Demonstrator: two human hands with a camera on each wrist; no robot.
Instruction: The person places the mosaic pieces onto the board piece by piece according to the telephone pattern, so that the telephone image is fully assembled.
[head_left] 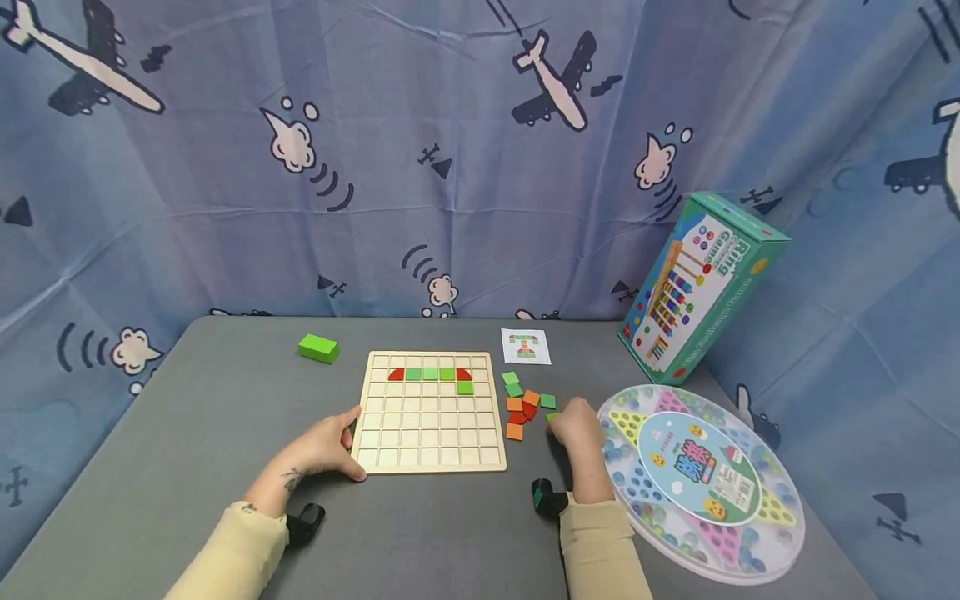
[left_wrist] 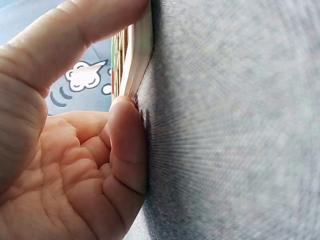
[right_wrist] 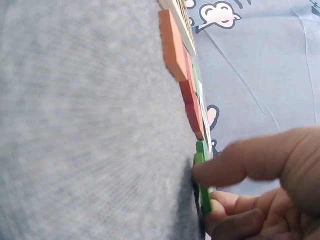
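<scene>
A pale wooden grid board (head_left: 429,433) lies on the table. A row of three green squares (head_left: 431,374) between red rounded pieces (head_left: 396,375) sits in it, with one more green square (head_left: 465,387) below the right end. My left hand (head_left: 326,446) holds the board at its near left corner, thumb and fingers at the edge, as the left wrist view also shows. To the right of the board, my right hand (head_left: 579,423) pinches a green tile (right_wrist: 204,187) between thumb and finger, low at the tabletop. Loose orange (head_left: 514,432), red (head_left: 517,417) and green tiles (head_left: 512,378) lie between.
A small card with a coloured pattern (head_left: 526,347) lies behind the loose tiles. A green block (head_left: 318,348) stands at the back left. On the right are a round game board with marbles (head_left: 622,492) and a tilted green game box (head_left: 701,287). A patterned curtain (head_left: 375,167) hangs behind.
</scene>
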